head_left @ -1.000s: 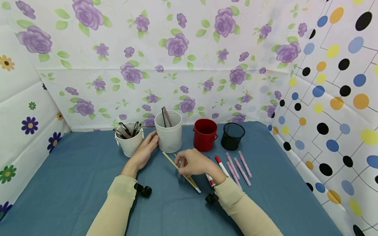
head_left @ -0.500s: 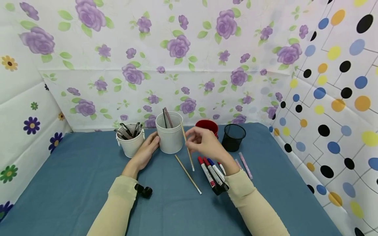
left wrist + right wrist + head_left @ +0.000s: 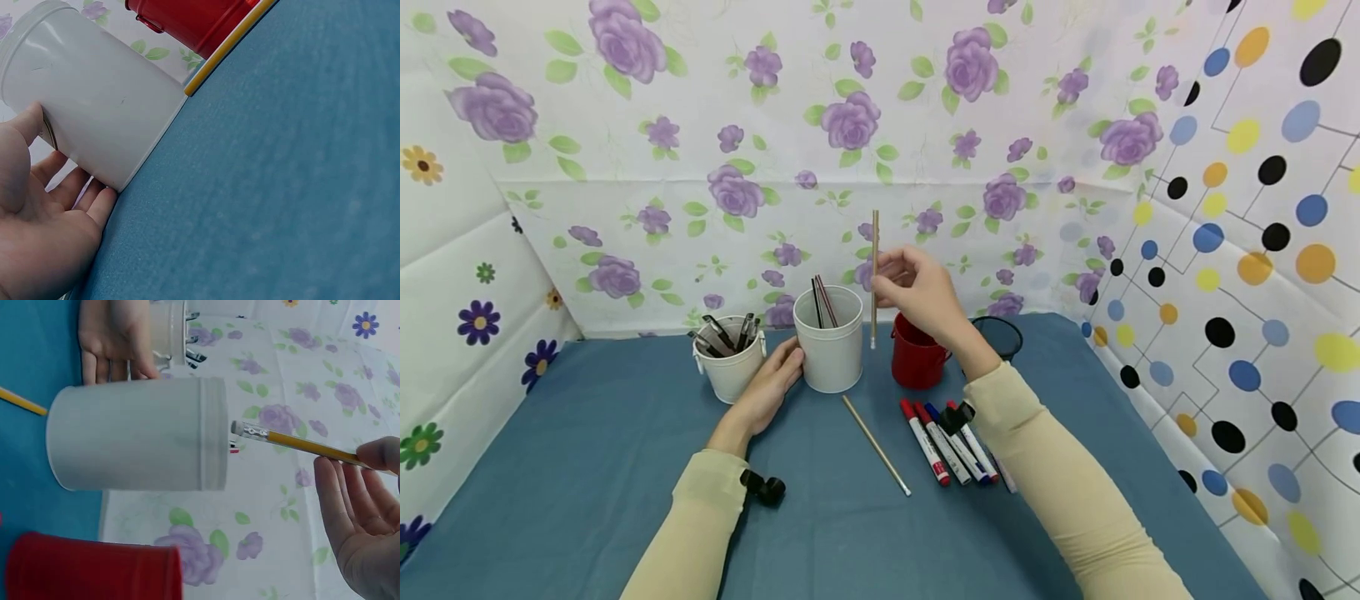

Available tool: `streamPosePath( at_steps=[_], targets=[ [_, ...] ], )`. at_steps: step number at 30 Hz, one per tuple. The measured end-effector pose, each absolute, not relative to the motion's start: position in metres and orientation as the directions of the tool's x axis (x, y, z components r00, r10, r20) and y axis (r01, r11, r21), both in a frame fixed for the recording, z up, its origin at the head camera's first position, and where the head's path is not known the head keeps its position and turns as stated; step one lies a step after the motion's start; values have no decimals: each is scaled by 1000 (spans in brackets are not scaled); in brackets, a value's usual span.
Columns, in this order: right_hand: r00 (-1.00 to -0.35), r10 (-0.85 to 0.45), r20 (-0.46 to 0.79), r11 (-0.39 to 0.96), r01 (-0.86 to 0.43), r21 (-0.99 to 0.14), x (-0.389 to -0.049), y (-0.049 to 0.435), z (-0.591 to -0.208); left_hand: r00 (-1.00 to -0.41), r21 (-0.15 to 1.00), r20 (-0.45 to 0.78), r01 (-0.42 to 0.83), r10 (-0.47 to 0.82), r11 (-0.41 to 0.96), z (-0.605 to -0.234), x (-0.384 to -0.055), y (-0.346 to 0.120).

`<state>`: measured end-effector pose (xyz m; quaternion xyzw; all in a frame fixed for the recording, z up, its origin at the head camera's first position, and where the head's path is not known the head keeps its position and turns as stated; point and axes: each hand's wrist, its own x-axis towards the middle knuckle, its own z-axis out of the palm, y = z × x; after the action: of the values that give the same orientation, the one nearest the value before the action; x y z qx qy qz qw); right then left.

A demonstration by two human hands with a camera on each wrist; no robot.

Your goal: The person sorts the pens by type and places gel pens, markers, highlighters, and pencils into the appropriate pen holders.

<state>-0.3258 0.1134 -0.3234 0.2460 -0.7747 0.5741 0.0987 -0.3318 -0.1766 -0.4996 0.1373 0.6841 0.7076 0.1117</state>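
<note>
My right hand (image 3: 921, 292) pinches a yellow pencil (image 3: 875, 237) between thumb and fingers, upright in the air between the tall white bucket (image 3: 831, 358) and the red bucket (image 3: 917, 367). Seen from the right wrist, the eraser end of this pencil (image 3: 300, 442) points toward the mouth of the tall bucket. Dark and reddish pencils (image 3: 825, 304) stand inside that bucket. My left hand (image 3: 765, 387) rests its fingertips against the bucket's left side, the fingers loosely extended. A second yellow pencil (image 3: 876, 446) lies on the blue cloth in front, eraser end toward me.
Left of the tall bucket stands a smaller white bucket (image 3: 730, 375) full of black pens. A black mesh cup (image 3: 1002, 335), partly behind the right forearm, is at the right. Several capped markers (image 3: 928, 442) lie below the red bucket, partly covered by the wrist camera (image 3: 957, 418).
My right hand has picked one of two pencils up off the cloth and lifted it up and away, turning it upright. My left hand has stayed at the tall bucket.
</note>
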Motion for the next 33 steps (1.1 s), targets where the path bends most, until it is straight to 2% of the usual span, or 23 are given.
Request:
streamPosePath(
  at_steps=[9, 21, 25, 33],
  targets=[
    [-828, -183, 529, 227, -560, -797, -350, 92, -299, -938, 998, 53, 42, 342, -40, -500, -332, -179],
    [-804, -165, 572, 177, -595, -784, -372, 65, -310, -936, 999, 37, 27, 349, -33, -502, -331, -179],
    [-800, -170, 575, 221, -600, -769, -375, 59, -319, -936, 999, 45, 32, 350, -41, -501, -332, -177],
    [-842, -168, 512, 330, -538, -776, -377, 54, -341, -938, 998, 47, 31, 344, -52, -501, -333, -177]
  ],
)
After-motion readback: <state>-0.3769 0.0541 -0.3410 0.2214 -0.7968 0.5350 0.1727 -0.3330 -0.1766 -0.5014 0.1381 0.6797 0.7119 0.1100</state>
